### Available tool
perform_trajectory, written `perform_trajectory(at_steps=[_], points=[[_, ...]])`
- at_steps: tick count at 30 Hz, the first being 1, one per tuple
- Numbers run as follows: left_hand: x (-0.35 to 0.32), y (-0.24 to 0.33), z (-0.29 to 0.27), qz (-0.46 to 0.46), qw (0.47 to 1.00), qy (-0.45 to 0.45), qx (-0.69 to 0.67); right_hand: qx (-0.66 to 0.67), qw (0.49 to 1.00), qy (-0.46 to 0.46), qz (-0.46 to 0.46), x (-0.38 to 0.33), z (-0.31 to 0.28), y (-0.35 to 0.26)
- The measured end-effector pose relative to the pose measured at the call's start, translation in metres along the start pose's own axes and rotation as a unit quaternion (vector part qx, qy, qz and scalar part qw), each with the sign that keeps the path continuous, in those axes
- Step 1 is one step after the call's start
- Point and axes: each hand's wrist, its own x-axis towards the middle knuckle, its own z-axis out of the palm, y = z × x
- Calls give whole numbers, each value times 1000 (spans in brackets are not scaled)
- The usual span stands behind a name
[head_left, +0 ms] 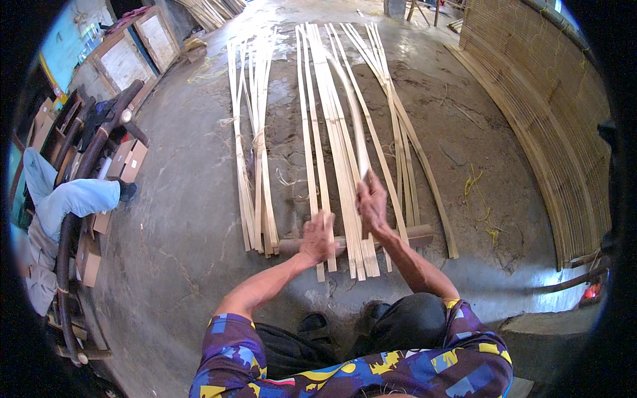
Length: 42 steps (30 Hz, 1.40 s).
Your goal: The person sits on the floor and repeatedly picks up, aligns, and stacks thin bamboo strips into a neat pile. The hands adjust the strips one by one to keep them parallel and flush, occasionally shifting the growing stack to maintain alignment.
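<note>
Several long, pale bamboo strips (335, 132) lie side by side in front of me, their near ends over a round brown pole (419, 234) on the floor. My left hand (320, 237) rests on the left strips of this middle group near the pole, fingers spread and slightly blurred. Further right, my right hand (372, 204) is closed around one curved bamboo strip (356, 123), which bows away from the others. Its fingertips are partly hidden.
A bamboo bundle (259, 146) tied with thin strands lies left, and crossing strips (405, 139) lie right. A large slatted bamboo mat (531, 113) stands along the right side. At left, a person in light-blue trousers (83, 197) sits on a log bench (66, 265) beside cardboard boxes (126, 159).
</note>
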Motion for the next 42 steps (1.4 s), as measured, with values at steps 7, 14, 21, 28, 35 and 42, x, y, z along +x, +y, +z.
perform_trajectory(at_steps=[7, 14, 21, 28, 35, 42], points=[[-4, 48, 9, 221, 966, -134, -28, -156, 987, -29, -8, 18, -37, 51], [-4, 45, 20, 223, 961, -161, 31, -124, 982, -79, 116, -7, -60, 104], [-1, 53, 15, 204, 961, -181, 55, -263, 957, -76, 97, -29, -55, 108], [1, 60, 7, 204, 954, -205, 75, -285, 954, -86, 32, -52, -62, 111], [-1, 61, 5, 202, 957, -203, 54, -251, 961, -86, 72, -44, -64, 130], [-3, 55, 14, 202, 960, -195, 14, -102, 971, -104, 192, -39, -60, 113]])
